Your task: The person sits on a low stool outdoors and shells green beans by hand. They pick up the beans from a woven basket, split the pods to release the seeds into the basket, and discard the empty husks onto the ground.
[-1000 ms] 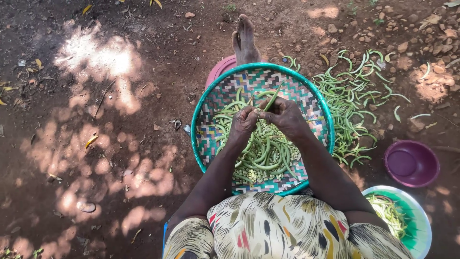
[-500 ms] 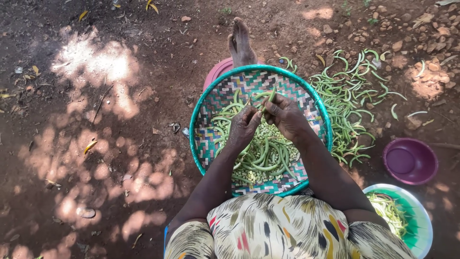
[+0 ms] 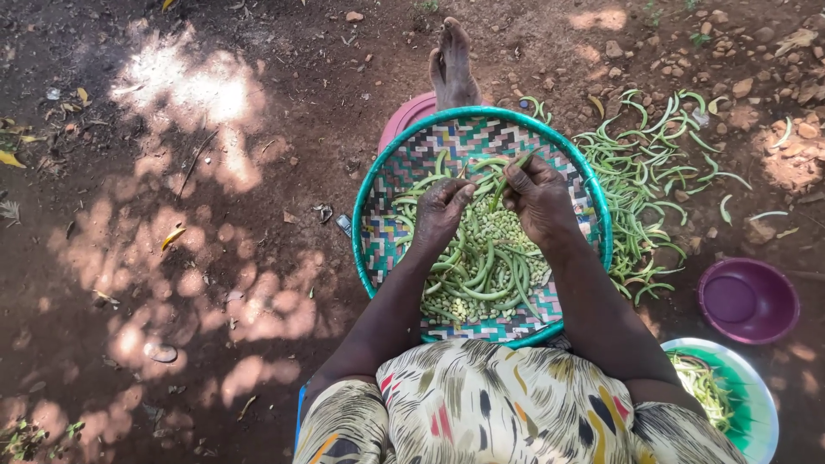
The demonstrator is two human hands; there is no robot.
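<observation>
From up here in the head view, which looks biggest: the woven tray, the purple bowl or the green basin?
1. Woven tray, clearly largest.
2. Green basin, though partly cut off by the frame.
3. Purple bowl, smallest.

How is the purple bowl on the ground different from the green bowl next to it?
The purple bowl holds nothing that shows, while the green bowl holds a heap of thin green strips. The purple bowl is one dark colour all over; the green bowl has a pale rim. The purple bowl lies wholly in view; the green bowl is cut off by the picture's lower edge and partly hidden behind the person's arm. Both are round and sit upright on the bare soil.
</observation>
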